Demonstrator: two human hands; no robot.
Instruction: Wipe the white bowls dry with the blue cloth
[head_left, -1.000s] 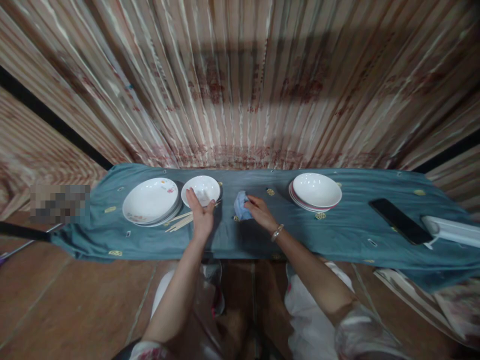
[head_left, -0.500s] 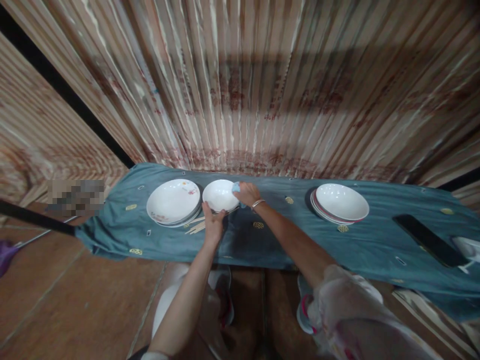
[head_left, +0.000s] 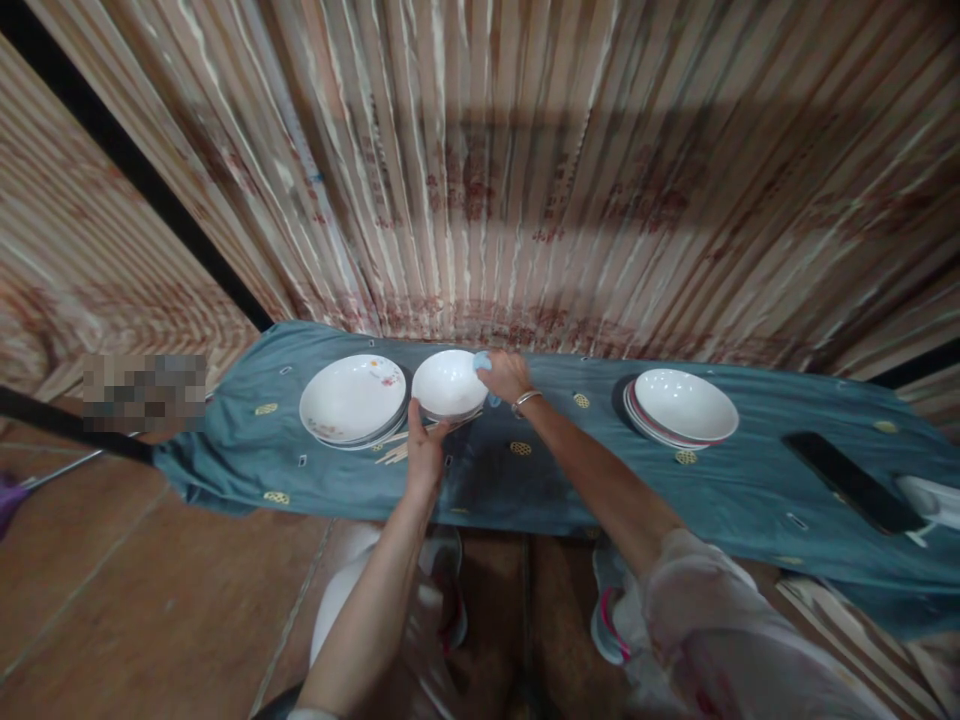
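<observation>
A white bowl [head_left: 448, 384] is at the middle-left of the cloth-covered table. My left hand [head_left: 426, 452] grips its near edge, the thumb against the left rim and the other fingers partly hidden below it. At the bowl's right rim, my right hand [head_left: 511, 378] is closed on a light blue cloth [head_left: 481, 362] and presses it there. Several wooden chopsticks [head_left: 394, 452] lie beside and partly beneath the left hand. Close to the bowl on its left sits a stack of white plates [head_left: 351, 398] with a flower pattern.
Another stack of white dishes [head_left: 684, 405] stands on the right part of the table. Beyond it lie a dark phone [head_left: 853, 482] and a white object [head_left: 930, 498]. A striped curtain [head_left: 480, 200] hangs behind the table [head_left: 555, 490]. Black poles [head_left: 135, 170] rise at the left.
The view has shifted slightly. The bowl sits a touch higher in the picture, and my right hand with the cloth has moved a little up and right along its rim. My left hand keeps its hold.
</observation>
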